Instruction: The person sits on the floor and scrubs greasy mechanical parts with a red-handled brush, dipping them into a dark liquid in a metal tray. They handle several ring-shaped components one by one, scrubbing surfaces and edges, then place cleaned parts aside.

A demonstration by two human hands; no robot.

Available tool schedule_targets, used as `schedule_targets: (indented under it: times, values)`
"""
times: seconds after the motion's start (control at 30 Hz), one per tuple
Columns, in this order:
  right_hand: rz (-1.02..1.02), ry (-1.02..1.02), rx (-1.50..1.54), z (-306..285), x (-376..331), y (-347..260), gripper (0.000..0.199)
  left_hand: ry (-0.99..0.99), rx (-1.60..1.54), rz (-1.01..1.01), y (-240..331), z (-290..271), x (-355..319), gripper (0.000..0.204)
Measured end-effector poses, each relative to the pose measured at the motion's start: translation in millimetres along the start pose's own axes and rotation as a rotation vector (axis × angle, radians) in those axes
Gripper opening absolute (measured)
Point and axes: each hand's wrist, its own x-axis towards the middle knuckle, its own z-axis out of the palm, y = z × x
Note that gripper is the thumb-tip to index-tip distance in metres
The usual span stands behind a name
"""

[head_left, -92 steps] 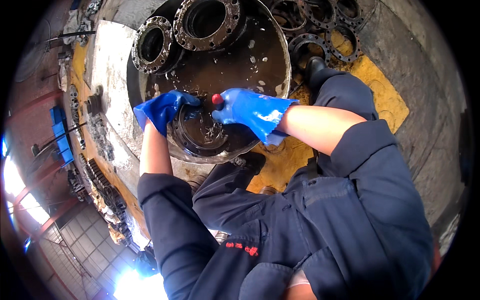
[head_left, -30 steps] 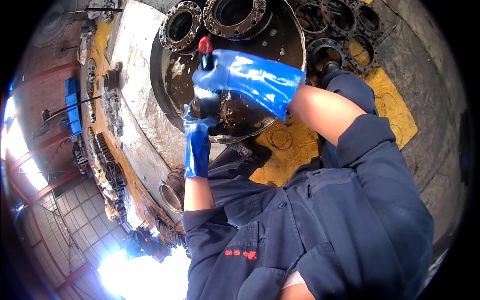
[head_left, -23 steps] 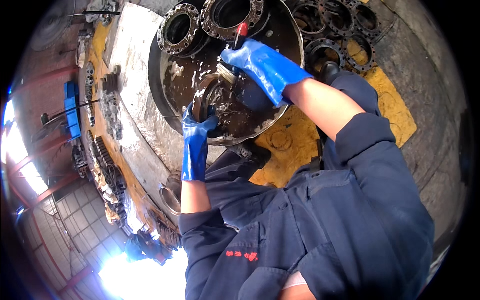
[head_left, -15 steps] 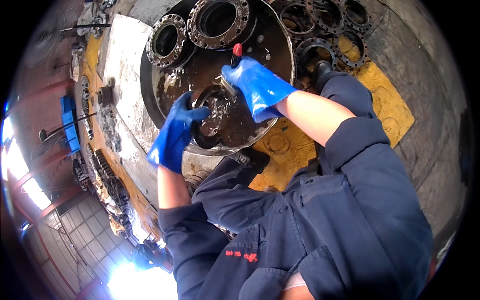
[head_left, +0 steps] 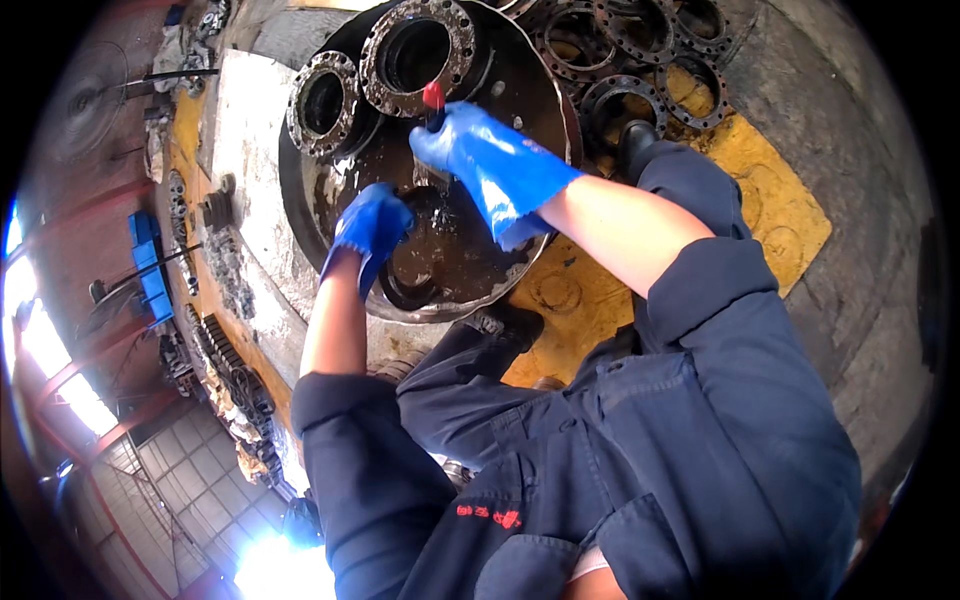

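The left hand (head_left: 370, 228), in a blue glove, rests with fingers curled over the rim of a dark ring-shaped part (head_left: 425, 262) that lies in the murky liquid of a round metal wash pan (head_left: 300, 215). The right hand (head_left: 480, 165), also gloved, is closed around a red-handled tool (head_left: 433, 98), probably a brush, held just above the same part. Two flanged rings (head_left: 418, 55) stand at the far side of the pan; more rusty rings (head_left: 640, 70) lie on the floor to the right. To work well, steady the part firmly with the left hand, keep it submerged, and work the tool around the full rim, avoiding splashes.
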Motion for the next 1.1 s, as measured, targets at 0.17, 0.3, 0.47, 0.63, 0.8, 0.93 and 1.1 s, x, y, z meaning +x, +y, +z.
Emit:
schedule_targets:
  times: [0.17, 0.3, 0.47, 0.63, 0.8, 0.93, 1.1]
  values:
    - [-0.13, -0.041, 0.012, -10, -9, -26, 0.047, 0.217, -0.861, 0.029, -79, 65, -49, 0.047]
    - [-0.227, -0.15, 0.058, 2, -30, -47, 0.043, 0.389, -1.229, 0.096, -96, 123, -76, 0.048]
    - [-0.419, -0.419, -0.018, 45, -65, -51, 0.041, 0.445, -1.353, 0.106, -85, 132, -80, 0.045]
    - [-0.358, -0.333, -0.187, 35, -78, -63, 0.035, 0.453, -1.356, 0.084, -97, 139, -69, 0.05]
    - [-0.213, -0.088, -0.245, 16, -23, -35, 0.048, 0.442, -1.291, 0.085, -110, 140, -60, 0.054]
    - [-0.139, -0.052, -0.131, 1, -35, -22, 0.049, 0.428, -1.258, 0.07, -105, 136, -66, 0.052]
    - [-0.167, 0.099, -0.339, 35, 11, 58, 0.051, 0.451, -1.227, 0.068, -95, 128, -60, 0.049]
